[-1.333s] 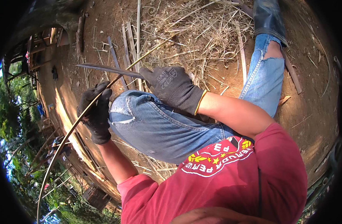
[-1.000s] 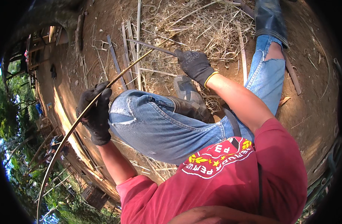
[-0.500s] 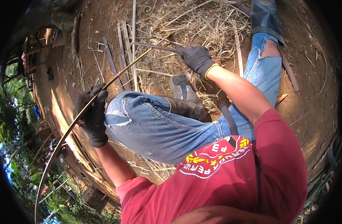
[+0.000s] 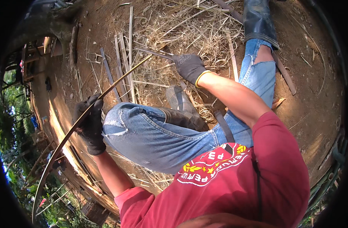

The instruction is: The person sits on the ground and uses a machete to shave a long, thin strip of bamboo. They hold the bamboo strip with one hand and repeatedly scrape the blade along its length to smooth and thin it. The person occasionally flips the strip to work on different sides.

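Strip (image 4: 70,133) of what looks like split cane or bamboo can be followed most of the way in the head view: it's bowed from down near 8 o'clock, past the bent knee (image 4: 117,121) at 9, and up to somewhere past 11. It's gripped partway along by the gloved left hand (image 4: 90,127) at 9, fingers curled and clamped on it. Up at 12, a knife (image 4: 155,53) is held by the gloved right hand (image 4: 189,68), fingers wrapped tight around the grip end, which is mostly hidden. The knife is pointed toward 10 and lies close by the strip's upper end; whether the two are touching can't be told.

Handling-wise, the strip would be judged light and springy, going by that long smooth curve. Probably a bit slick on its smooth face, maybe sharp along the edges. Not super fragile, though a split along the grain could likely be started if it's bent too hard. Best hold is probably right there beside the knee, with the long tail left loose toward 8 and fingers kept well clear of the knife. Loose shavings (image 4: 204,34) are scattered between 12 and 1, on the dirt (image 4: 307,114).
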`<action>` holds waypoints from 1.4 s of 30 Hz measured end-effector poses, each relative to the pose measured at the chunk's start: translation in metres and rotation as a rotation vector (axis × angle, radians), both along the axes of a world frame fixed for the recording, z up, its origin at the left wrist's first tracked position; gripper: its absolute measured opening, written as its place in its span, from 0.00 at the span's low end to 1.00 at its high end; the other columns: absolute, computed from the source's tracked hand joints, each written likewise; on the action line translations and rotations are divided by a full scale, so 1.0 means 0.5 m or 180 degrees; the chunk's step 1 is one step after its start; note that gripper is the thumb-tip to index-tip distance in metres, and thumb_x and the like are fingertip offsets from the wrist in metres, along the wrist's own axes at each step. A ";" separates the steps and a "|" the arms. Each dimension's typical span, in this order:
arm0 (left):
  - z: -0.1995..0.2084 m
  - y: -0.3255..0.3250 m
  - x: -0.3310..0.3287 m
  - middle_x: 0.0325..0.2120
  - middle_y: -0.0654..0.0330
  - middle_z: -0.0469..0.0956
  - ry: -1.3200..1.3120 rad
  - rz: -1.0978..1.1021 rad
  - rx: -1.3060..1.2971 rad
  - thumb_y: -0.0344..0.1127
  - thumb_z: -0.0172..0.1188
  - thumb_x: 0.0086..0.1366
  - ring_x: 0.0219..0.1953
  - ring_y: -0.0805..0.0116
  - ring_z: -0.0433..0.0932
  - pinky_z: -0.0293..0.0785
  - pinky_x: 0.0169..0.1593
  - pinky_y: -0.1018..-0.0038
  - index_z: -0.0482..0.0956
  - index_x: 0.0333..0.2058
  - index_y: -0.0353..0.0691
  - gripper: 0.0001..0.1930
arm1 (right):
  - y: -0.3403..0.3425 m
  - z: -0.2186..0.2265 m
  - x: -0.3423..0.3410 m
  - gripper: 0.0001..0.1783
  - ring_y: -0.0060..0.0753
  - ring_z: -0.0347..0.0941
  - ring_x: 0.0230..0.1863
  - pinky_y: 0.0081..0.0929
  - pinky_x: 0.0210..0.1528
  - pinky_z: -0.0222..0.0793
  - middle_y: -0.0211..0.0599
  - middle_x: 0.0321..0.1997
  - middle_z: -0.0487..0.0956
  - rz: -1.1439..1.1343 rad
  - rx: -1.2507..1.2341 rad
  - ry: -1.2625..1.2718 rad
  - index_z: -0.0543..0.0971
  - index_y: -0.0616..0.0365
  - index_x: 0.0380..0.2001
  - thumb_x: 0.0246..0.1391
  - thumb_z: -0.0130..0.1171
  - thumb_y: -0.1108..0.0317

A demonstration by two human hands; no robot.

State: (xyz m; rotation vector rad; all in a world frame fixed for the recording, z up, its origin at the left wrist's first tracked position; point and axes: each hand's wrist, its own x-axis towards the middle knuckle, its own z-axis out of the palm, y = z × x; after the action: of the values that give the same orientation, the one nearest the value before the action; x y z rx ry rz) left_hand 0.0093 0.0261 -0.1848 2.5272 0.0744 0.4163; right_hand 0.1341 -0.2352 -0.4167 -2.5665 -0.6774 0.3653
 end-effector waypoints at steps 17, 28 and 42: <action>-0.002 0.002 0.000 0.34 0.57 0.83 0.0013 0.0031 0.0014 0.26 0.67 0.58 0.38 0.69 0.80 0.75 0.43 0.71 0.81 0.35 0.34 0.06 | -0.043 -0.092 0.024 0.14 0.44 0.83 0.35 0.44 0.34 0.77 0.41 0.34 0.84 -0.0149 -0.0411 0.0165 0.79 0.52 0.44 0.59 0.46 0.66; -0.009 0.009 -0.021 0.33 0.58 0.82 -0.0025 0.0006 -0.0014 0.26 0.67 0.58 0.36 0.69 0.79 0.75 0.41 0.71 0.80 0.33 0.35 0.05 | 0.021 -0.073 0.024 0.15 0.49 0.82 0.36 0.47 0.34 0.78 0.49 0.35 0.83 -0.0074 -0.0590 0.0408 0.79 0.57 0.43 0.57 0.48 0.66; -0.030 0.037 -0.020 0.35 0.51 0.82 -0.0193 -0.0254 -0.0600 0.23 0.66 0.57 0.41 0.59 0.82 0.77 0.44 0.67 0.78 0.34 0.33 0.07 | 0.036 0.057 -0.057 0.19 0.45 0.82 0.30 0.45 0.27 0.74 0.43 0.28 0.82 0.0058 0.0055 0.0176 0.75 0.60 0.49 0.58 0.48 0.63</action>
State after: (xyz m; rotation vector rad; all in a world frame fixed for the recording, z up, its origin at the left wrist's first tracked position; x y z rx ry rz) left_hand -0.0009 0.0445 -0.1999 2.3222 -0.0102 0.4327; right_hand 0.1055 -0.2174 -0.3884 -2.5256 -0.6813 0.4329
